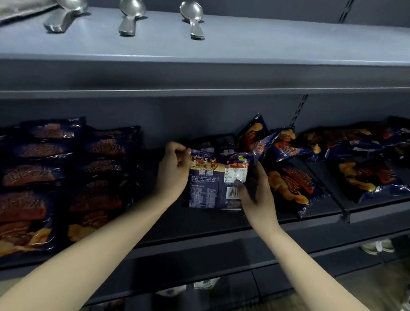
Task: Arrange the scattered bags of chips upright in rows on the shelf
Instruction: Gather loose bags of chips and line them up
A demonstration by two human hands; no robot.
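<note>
Two hands' fingers clamped on one chip bag [215, 182], barcode side showing, print unreadable

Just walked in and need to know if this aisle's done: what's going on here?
Not done. A person is holding one bag of chips with both hands, left hand at its top corner, right hand on its right edge, printed back facing the camera. Two tidy rows already fill the left of the shelf. On the right, a loose heap of bags still lies scattered.
</note>
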